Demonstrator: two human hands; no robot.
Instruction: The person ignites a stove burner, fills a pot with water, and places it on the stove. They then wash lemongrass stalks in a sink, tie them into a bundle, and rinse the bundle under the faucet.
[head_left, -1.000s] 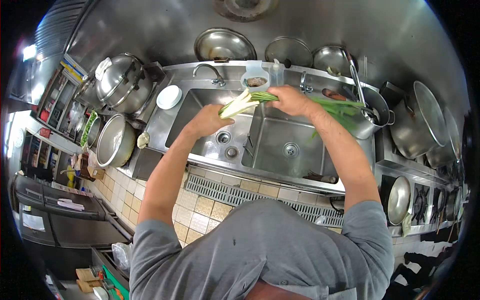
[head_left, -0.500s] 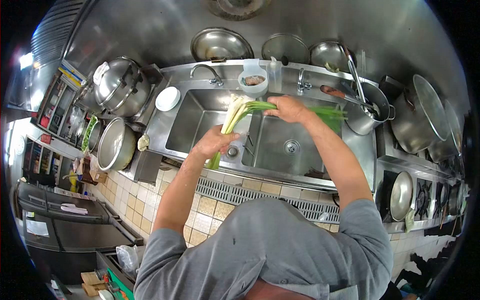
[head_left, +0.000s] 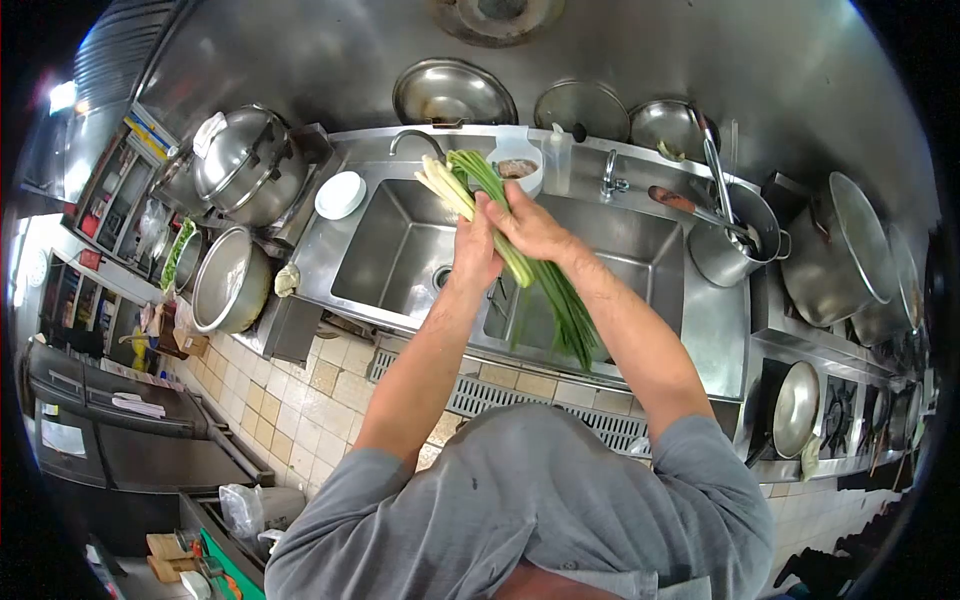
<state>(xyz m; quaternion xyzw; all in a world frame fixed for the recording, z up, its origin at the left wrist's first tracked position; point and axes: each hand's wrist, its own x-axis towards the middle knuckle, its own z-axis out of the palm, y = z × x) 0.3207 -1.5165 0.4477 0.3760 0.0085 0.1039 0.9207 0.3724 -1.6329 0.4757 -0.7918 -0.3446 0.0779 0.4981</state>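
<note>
A bundle of green onions (head_left: 565,310) is held over the divider of a double steel sink (head_left: 640,230). Its pale stalk ends point up and left, and the dark green leaves hang down to the right over the right basin. My left hand (head_left: 478,245) is wrapped round the pale stalks from below. Pressed close beside it, my right hand (head_left: 530,222) grips the green part of the same bundle. Behind the hands, a white container (head_left: 530,177) with something brownish inside stands at the sink's back edge.
White plates (head_left: 341,195) are stacked left of the sink. A large metal bowl (head_left: 232,280) and a lidded pot (head_left: 250,165) stand farther left. At the right are a pot with utensils (head_left: 720,262), a big stockpot (head_left: 825,270) and a wok (head_left: 797,408). Faucets rise behind both basins.
My two hands have come together, the right one moving left and down. The green leaves, stretched out to the right before, now hang downward. The camera view has shifted slightly.
</note>
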